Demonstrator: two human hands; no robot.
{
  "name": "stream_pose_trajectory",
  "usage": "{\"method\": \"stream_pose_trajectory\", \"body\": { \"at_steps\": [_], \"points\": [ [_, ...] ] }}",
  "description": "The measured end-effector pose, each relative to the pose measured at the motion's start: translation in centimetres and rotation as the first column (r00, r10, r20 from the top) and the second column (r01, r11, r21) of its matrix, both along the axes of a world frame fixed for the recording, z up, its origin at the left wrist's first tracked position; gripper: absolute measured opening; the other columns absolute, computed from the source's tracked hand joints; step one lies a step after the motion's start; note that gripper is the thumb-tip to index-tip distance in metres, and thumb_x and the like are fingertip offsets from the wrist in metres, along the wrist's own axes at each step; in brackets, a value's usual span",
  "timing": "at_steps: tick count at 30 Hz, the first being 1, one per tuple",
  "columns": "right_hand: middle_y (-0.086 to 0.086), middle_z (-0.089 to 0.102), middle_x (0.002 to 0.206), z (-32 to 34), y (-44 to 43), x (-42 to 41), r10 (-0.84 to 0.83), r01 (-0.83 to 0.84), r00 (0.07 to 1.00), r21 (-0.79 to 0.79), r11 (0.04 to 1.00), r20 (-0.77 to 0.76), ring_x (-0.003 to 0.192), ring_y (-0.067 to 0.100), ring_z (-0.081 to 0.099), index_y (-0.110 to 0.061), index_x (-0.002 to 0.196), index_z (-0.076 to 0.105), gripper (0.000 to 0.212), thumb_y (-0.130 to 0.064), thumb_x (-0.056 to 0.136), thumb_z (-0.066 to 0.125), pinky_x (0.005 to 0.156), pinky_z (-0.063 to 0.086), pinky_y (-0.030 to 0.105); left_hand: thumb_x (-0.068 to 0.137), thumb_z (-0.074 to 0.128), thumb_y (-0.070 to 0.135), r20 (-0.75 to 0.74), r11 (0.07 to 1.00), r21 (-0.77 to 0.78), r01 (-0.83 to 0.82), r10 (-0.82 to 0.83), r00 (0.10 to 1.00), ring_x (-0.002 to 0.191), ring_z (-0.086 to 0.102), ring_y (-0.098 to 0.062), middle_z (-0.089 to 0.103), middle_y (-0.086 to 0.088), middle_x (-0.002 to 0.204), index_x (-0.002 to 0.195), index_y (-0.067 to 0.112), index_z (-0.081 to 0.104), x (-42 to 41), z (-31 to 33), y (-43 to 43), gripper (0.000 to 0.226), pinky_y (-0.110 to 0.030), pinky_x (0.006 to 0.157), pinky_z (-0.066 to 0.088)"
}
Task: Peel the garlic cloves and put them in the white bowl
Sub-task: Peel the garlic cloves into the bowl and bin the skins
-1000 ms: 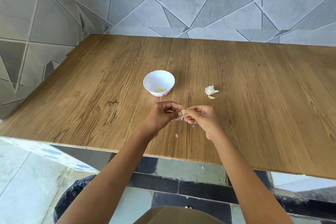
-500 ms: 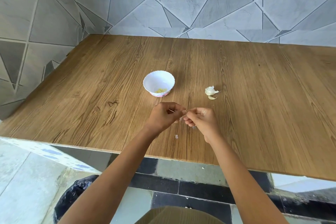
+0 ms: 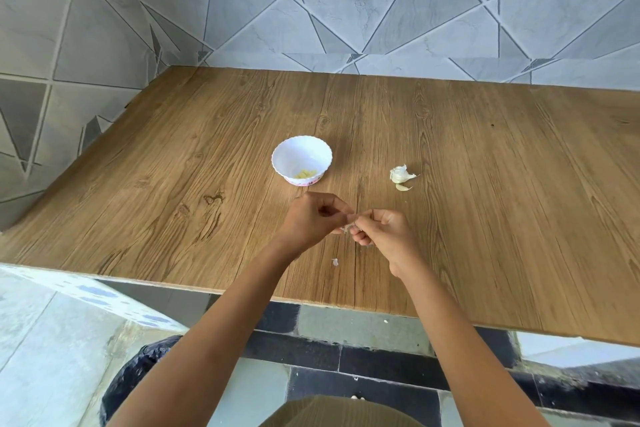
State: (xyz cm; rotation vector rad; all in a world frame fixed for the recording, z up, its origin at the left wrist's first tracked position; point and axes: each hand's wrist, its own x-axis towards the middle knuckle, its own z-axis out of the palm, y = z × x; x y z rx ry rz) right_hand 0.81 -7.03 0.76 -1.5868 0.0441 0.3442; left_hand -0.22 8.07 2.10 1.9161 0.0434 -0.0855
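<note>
A small pale garlic clove (image 3: 347, 226) is pinched in the grip of both the left hand (image 3: 311, 218) and the right hand (image 3: 384, 232), fingers curled. The round white plastic bowl (image 3: 294, 152) is set just beyond the grip, nearer the left hand.

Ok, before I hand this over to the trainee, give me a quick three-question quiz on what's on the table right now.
1. True or false: the white bowl already holds some peeled garlic.
2. Multiple choice: where on the table is the unpeeled garlic?
A. to the left of the bowl
B. to the right of the bowl
C. at the near edge
3. Short answer: what do the left hand and the right hand pinch between them?

Key
1. True.
2. B.
3. A garlic clove, held above the table in front of the bowl.
</note>
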Motion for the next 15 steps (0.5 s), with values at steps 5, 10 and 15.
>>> {"method": "stream_pose_trajectory", "body": {
  "at_steps": [5, 10, 15],
  "points": [
    [0.003, 0.058, 0.059, 0.0, 0.0, 0.1, -0.004, 0.003, 1.0, -0.039, 0.999, -0.016, 0.048, 0.006, 0.052, 0.0, 0.07, 0.062, 0.018, 0.0, 0.086, 0.054, 0.048, 0.043, 0.016, 0.09, 0.059, 0.001, -0.19, 0.957, -0.275, -0.089, 0.036, 0.981, 0.07, 0.065, -0.012, 0.068, -0.006, 0.079, 0.093, 0.007, 0.07, -0.1, -0.6, 0.2, 0.013, -0.021, 0.068, 0.056],
    [-0.001, 0.052, 0.058, -1.1, 0.4, 0.1, -0.023, 0.027, 0.999, -0.162, 0.986, 0.027, 0.049, 0.006, 0.048, -0.01, 0.064, 0.055, 0.024, -0.008, 0.087, 0.051, 0.046, 0.04, 0.018, 0.09, 0.056, -0.003, -0.219, 0.899, -0.365, -0.244, 0.172, 0.96, 0.068, 0.065, -0.011, 0.068, -0.008, 0.078, 0.09, 0.004, 0.069, -0.6, -1.4, -0.8, 0.015, -0.018, 0.062, 0.054],
    [0.0, 0.058, 0.06, -2.2, 0.0, 0.2, -0.041, 0.072, 0.992, -0.268, 0.961, 0.118, 0.05, 0.006, 0.054, -0.007, 0.069, 0.058, 0.021, -0.015, 0.088, 0.058, 0.046, 0.043, 0.019, 0.087, 0.059, -0.004, -0.146, 0.877, -0.335, -0.344, 0.312, 0.939, 0.07, 0.065, -0.016, 0.071, -0.012, 0.08, 0.088, 0.004, 0.069, -0.8, -1.8, -0.2, 0.013, -0.023, 0.069, 0.056]
  ]
}}
